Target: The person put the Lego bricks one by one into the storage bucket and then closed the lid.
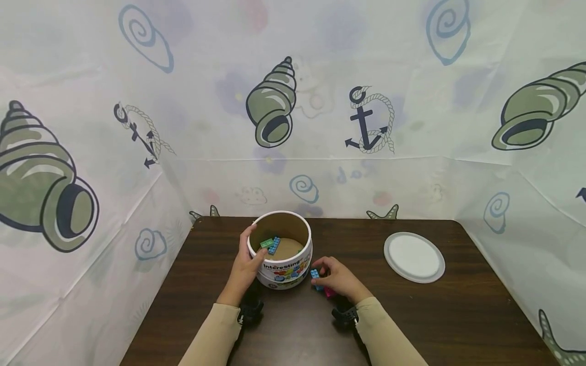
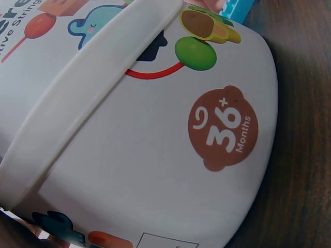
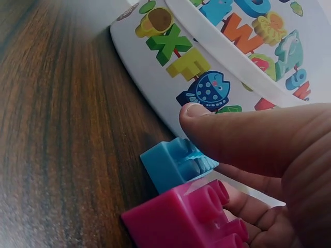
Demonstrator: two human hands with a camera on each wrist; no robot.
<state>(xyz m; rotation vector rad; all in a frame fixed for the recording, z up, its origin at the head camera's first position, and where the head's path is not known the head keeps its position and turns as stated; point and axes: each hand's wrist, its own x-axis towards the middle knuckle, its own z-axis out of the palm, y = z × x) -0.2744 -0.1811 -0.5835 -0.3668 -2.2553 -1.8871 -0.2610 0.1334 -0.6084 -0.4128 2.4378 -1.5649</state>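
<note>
My left hand [image 1: 246, 265] grips the near left rim of a round white bucket [image 1: 293, 269], thumb over the rim and fingers along the outside. Inside the bucket lie a green toy brick [image 1: 266, 243] and a blue toy brick [image 1: 274, 246]. To the bucket's right, my right hand [image 1: 340, 278] is at a light blue brick [image 3: 163, 163] on the table. Its thumb stretches straight over that brick, with the other fingers partly hidden on the far side. A pink brick [image 3: 170, 219] lies close beside the blue one, partly under the hand in the head view.
A round white lid [image 1: 414, 256] lies flat at the right of the dark wooden table [image 1: 439, 315]. Printed cloth [image 1: 320, 101] with shells and anchors hangs behind the table and along both sides. Dark straps [image 1: 345, 314] circle both wrists.
</note>
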